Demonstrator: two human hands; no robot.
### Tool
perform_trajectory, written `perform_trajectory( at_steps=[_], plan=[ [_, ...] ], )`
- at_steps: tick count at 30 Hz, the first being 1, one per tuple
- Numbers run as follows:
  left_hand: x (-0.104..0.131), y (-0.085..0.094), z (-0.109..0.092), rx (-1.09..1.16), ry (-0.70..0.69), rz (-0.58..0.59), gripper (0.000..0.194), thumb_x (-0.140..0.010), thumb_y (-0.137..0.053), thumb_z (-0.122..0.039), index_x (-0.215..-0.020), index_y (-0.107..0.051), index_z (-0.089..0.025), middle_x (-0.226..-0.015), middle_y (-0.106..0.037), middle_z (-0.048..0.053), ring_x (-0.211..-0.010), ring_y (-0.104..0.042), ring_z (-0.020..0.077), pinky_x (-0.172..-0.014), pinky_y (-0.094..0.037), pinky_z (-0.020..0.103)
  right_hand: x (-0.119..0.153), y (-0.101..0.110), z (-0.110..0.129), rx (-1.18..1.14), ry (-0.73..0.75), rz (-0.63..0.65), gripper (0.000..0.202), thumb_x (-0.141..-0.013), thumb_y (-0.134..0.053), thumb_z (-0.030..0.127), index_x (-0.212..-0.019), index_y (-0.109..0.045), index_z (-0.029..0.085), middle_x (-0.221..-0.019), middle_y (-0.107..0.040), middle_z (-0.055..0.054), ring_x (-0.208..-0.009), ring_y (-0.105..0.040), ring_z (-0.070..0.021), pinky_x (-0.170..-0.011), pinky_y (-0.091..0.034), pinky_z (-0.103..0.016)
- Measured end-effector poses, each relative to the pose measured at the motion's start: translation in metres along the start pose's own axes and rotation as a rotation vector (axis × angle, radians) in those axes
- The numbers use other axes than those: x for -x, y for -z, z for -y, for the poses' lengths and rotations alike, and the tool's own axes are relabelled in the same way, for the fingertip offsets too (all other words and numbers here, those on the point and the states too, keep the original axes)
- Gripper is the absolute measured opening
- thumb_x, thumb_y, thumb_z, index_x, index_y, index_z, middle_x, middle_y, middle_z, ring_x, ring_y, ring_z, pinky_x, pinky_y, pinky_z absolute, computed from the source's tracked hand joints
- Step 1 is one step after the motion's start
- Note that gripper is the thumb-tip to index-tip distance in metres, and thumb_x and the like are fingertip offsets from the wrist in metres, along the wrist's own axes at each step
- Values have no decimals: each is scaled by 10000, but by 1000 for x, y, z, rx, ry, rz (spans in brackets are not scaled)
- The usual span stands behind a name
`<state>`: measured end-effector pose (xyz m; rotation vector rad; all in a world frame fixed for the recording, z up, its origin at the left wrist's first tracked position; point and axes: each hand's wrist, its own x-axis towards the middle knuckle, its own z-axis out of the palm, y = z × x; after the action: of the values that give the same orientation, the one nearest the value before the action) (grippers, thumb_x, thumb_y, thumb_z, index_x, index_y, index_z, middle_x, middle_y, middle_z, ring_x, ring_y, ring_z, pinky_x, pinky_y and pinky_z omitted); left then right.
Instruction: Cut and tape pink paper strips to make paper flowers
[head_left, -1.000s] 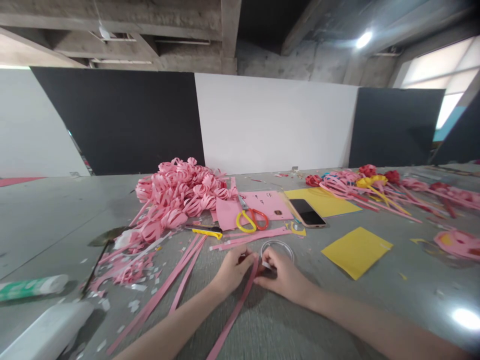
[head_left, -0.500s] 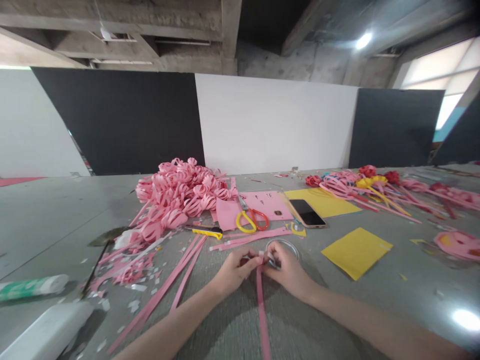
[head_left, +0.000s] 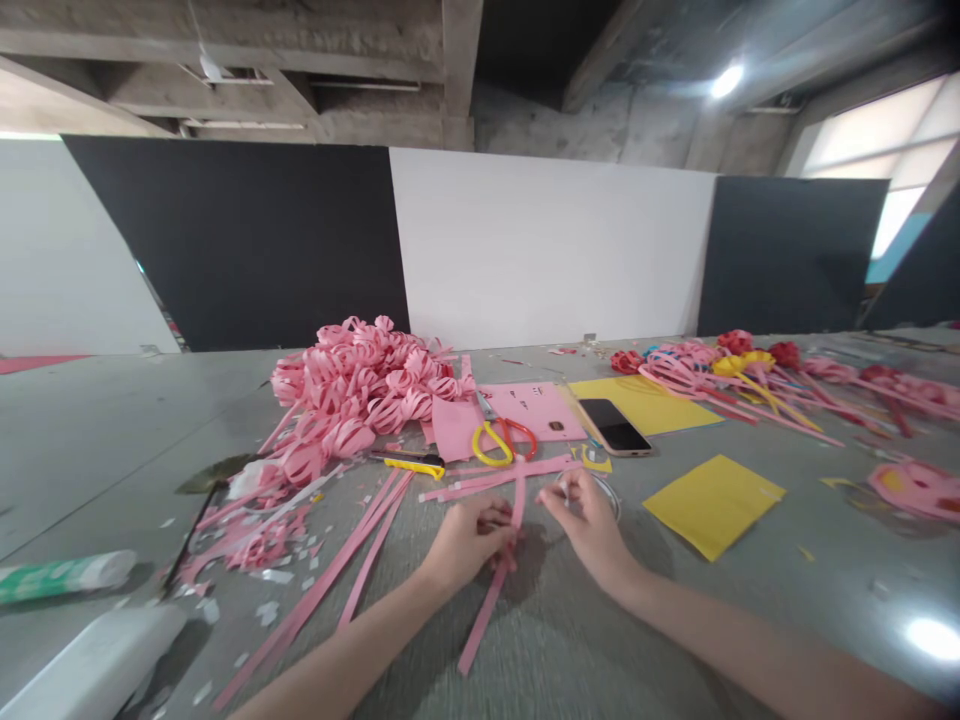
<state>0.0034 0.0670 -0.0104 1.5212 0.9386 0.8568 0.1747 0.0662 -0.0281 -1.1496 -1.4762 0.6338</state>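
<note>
Near the middle of the grey surface, my left hand grips a pink paper strip. The strip runs up above its fingers and slants down toward the front edge of the view. To its right, my right hand is apart from the strip, its thumb and fingertips pinched together; whatever lies between them is too small to make out. A roll of clear tape shows partly behind the right hand. Beyond both hands lie scissors with yellow and red handles and several loose pink strips.
A pile of looped pink paper is at the back left, near a yellow cutter. A phone and yellow sheet lie right. Paper flowers sit back right. A green-white tube and white box are left.
My hands have moved apart, the right one rightward off the strip. The strip now stands up past my left hand, and its lower end has swung left.
</note>
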Motion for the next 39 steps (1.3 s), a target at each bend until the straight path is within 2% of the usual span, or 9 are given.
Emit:
perform_trajectory(
  at_steps=[3,5,12,18,23,28,32,35,39],
  plan=[
    [0,1,-2,88,-122,-124,166,-683,-596,-243,-796,-530,-141,-714,-641,33,-688,-609,158,-608,-454,233,1,-1,3,-42,-27,34,182,-801,-448,328,-708,-339,216,-687,-572,-1,-703,-553,-166,-612,-382,-271],
    [1,1,-5,78,-175,-148,162,-683,-607,-232,-796,-541,-138,-737,-649,41,-719,-599,154,-656,-446,240,1,-1,4,-38,-36,57,190,-800,-449,339,-702,-346,214,-672,-571,2,-678,-541,-161,-592,-372,-265],
    [7,-3,-8,0,-232,-3,122,-687,-600,-195,-792,-581,-136,-777,-648,59,-750,-601,160,-701,-461,257,0,0,2,-38,-16,71,197,-770,-473,357,-682,-377,210,-639,-433,34,-597,-445,-131,-558,-351,-249],
    [5,-3,-1,-25,-206,-37,119,-699,-567,-163,-816,-585,-146,-800,-654,60,-778,-605,174,-718,-467,270,1,1,12,-91,-56,62,231,-797,-434,396,-677,-383,205,-579,-390,50,-531,-397,-115,-522,-333,-237],
    [2,-3,-1,-81,-193,-63,109,-680,-577,-152,-789,-574,-151,-752,-644,37,-738,-600,157,-690,-459,251,1,0,11,-125,-20,68,223,-762,-499,366,-687,-362,207,-611,-400,46,-556,-414,-112,-524,-344,-227],
    [6,-5,-8,-87,-158,7,179,-652,-605,-159,-830,-584,-149,-781,-642,43,-756,-593,165,-716,-451,270,0,0,1,-92,10,101,194,-740,-522,267,-711,-339,210,-648,-450,37,-599,-465,-120,-563,-367,-237],
    [10,-3,-13,-42,-255,29,252,-650,-590,-149,-901,-572,-155,-871,-614,48,-851,-553,172,-811,-403,292,0,-1,2,-92,3,134,197,-752,-514,267,-712,-329,212,-635,-463,42,-596,-489,-123,-562,-380,-237],
    [8,1,-10,105,-282,-22,284,-635,-507,-101,-911,-547,-153,-885,-564,44,-865,-518,169,-762,-403,269,3,-1,8,-39,15,189,180,-754,-510,255,-718,-339,212,-647,-469,42,-606,-491,-124,-568,-381,-235],
    [4,3,-6,232,-207,-67,293,-622,-454,-97,-904,-515,-151,-754,-513,5,-639,-502,110,-582,-390,215,7,-1,16,59,94,321,143,-744,-514,225,-745,-372,208,-695,-484,25,-653,-494,-134,-604,-388,-243]
  ],
)
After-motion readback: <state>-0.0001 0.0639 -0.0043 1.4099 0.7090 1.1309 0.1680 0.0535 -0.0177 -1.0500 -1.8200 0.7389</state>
